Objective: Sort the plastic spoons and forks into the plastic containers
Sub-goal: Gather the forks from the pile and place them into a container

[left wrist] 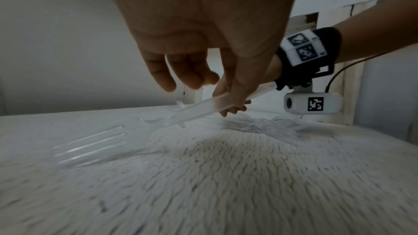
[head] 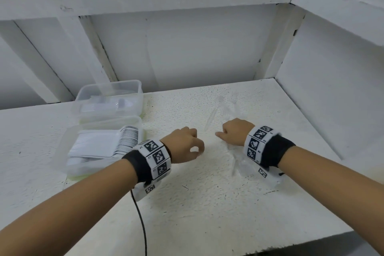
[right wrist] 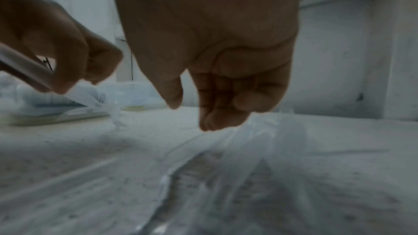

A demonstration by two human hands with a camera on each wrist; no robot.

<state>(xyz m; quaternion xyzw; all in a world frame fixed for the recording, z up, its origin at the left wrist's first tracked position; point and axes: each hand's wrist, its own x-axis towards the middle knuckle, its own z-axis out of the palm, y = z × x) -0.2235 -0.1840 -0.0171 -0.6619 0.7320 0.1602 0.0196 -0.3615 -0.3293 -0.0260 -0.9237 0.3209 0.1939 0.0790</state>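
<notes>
Clear plastic is what the left hand (left wrist: 203,29) pinches: a transparent fork (left wrist: 203,109), its handle caught between thumb and forefinger, the other fingers (left wrist: 162,76) hanging loosely curled, the tines pointing down toward the tabletop (head: 207,193). The right hand (head: 235,131) hovers just above the surface with its fingers (right wrist: 217,113) curled inward and the forefinger poking out to the left; the wrist view shows nothing between them, though blur makes this uncertain. Under and beyond that hand lies a loose scatter of clear cutlery (head: 220,110), hard to tell apart against the white; another fork (left wrist: 90,146) rests flat near the left hand. Both wrists carry black bands with white marker blocks (head: 158,158), and a black cable (head: 141,220) trails from the left one.

At the left edge of the surface stand two clear containers, touching: the near container (head: 68,145) holds a dense stack of utensils, the far container (head: 83,98) a smaller heap. The tabletop is rough white-painted board flecked with dark specks. White walls (head: 197,52) with painted battens close in behind and to the right.
</notes>
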